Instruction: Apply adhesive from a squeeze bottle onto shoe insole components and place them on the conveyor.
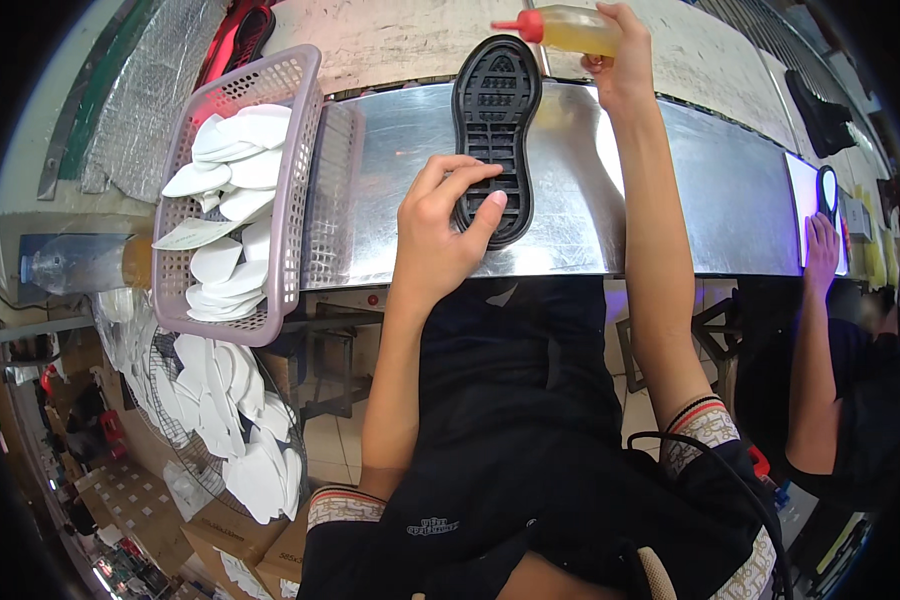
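Note:
A black shoe sole (495,95) lies lengthwise on the shiny metal tabletop (400,130), its ribbed, hollow side facing up. My left hand (445,215) is over the sole's near half, fingers and thumb apart, with the fingertips at the ribs and the thumb by the heel. Whether it presses down is unclear. My right hand (625,60) is closed around a clear squeeze bottle (575,32) of yellowish liquid. That bottle is tipped sideways above the far end of the sole, its red nozzle pointing left.
A pale purple basket (290,190) of white shoe-shaped pieces stands left of the sole. Below it is a wire basket (170,400) with more white pieces. At right, another person's hand (822,245) touches a sole (827,190). A black sole (820,110) lies at the far right.

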A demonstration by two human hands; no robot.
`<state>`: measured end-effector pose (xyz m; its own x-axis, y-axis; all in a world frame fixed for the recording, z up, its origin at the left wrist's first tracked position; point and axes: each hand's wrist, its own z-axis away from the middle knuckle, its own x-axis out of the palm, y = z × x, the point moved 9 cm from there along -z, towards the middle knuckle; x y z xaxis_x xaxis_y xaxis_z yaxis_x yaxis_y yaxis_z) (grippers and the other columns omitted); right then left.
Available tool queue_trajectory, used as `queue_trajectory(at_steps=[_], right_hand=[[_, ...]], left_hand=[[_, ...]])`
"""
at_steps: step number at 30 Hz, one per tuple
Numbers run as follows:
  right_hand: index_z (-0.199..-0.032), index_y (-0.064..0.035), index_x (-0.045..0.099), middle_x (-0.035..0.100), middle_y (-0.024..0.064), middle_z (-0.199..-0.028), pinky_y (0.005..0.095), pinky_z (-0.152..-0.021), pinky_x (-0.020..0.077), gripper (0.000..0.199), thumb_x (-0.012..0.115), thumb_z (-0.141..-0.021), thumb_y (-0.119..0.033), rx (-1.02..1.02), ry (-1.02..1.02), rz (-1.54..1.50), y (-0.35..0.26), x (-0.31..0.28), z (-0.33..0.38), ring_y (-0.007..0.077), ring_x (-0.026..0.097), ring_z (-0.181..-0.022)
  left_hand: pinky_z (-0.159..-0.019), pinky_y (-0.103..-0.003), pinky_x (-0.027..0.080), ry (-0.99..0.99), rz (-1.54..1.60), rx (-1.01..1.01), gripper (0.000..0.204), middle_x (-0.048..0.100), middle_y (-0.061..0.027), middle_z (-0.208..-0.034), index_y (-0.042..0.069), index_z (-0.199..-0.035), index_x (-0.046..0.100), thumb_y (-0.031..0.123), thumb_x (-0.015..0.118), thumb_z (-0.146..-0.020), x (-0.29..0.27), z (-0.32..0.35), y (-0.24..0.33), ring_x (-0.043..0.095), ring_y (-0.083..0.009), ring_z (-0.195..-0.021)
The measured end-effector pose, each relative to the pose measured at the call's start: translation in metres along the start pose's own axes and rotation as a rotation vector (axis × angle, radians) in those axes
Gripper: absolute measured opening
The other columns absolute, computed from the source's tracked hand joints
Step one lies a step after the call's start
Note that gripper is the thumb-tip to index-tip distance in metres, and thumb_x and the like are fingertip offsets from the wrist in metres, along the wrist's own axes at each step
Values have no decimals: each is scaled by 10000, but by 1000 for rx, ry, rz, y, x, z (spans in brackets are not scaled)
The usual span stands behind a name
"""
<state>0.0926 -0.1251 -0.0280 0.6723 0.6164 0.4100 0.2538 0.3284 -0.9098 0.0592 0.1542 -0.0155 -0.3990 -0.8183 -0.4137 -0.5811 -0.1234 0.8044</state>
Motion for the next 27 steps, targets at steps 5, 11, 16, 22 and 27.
queue_trajectory(at_steps=[5,11,16,22,27], right_hand=[[-1051,-9,484,509,99,-858,273,-537,330,324,445,-866,-272,242,-197,-432,25,-3,-10,150,374,-599],[-1081,5,462,485,117,-891,266,-525,311,397,325,-890,-315,356,-239,-817,34,9,-2,142,338,-593],[-1074,-3,470,483,145,-901,274,-542,343,398,303,-876,-306,319,-379,-964,36,-7,-19,164,369,-613],[-1082,0,440,457,137,-941,268,-569,356,381,299,-899,-302,345,-561,-1109,43,-3,-27,165,389,-681],[-1071,12,446,475,138,-923,254,-557,358,317,378,-906,-249,333,-499,-1024,48,8,-24,146,384,-644]], left_hand=[[-778,-320,475,-5,19,-11,215,596,-115,-989,35,-975,669,150,649,-795,2,-1,-3,606,-259,-901],[-754,-302,481,24,66,-89,172,621,-106,-941,40,-977,688,97,603,-838,-1,4,-8,618,-246,-865],[-628,-227,459,95,133,-141,159,633,-59,-775,26,-973,692,49,649,-822,-6,7,-11,585,-101,-688],[-562,-186,448,402,468,-290,212,642,-78,-810,-47,-1048,632,75,625,-875,-27,22,-36,553,-74,-619],[-614,-222,447,476,373,-216,219,597,-60,-813,13,-1107,636,47,546,-911,-44,29,-25,554,-89,-687]])
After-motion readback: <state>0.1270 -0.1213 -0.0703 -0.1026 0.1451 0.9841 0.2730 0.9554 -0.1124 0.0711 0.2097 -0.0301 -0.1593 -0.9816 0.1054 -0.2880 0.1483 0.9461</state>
